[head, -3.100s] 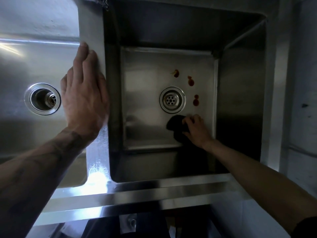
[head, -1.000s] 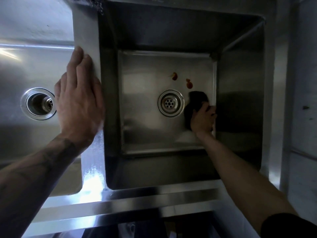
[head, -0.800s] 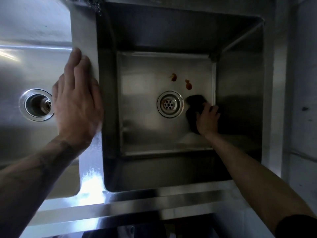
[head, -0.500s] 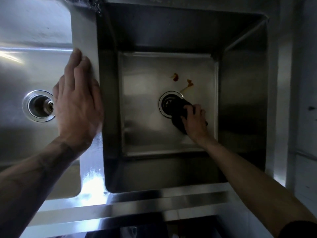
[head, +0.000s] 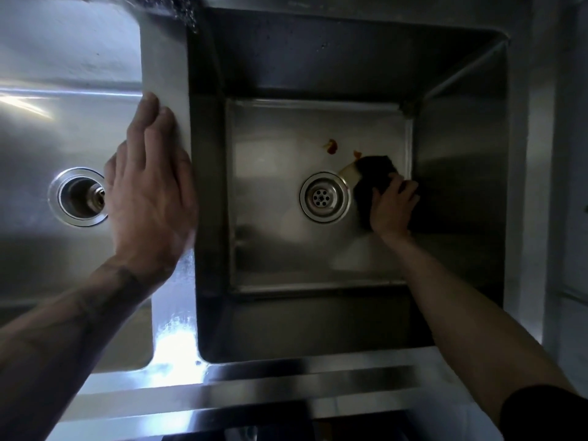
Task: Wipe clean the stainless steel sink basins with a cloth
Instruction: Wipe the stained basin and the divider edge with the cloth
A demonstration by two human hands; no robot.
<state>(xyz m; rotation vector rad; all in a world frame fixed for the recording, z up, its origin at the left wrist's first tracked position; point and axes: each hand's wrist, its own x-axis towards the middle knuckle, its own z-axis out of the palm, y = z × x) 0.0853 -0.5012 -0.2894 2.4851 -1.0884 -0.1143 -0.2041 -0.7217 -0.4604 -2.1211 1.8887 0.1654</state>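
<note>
Right basin (head: 270, 237) judged part-wiped: the right hand (head: 393, 205) grips a dark cloth (head: 375, 171) against its floor beside the drain (head: 324, 197), two red stains (head: 332, 146) just beyond the cloth uncleaned, while the left hand (head: 149, 189) lies flat, fingers straight, on the divider (head: 165, 74).

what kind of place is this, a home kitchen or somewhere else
Probably a commercial kitchen or wash station, not a home. A deep square right basin sits beside a left basin, both stainless steel, sharing a steel divider and front ledge. The right hand grips a dark cloth.
</note>
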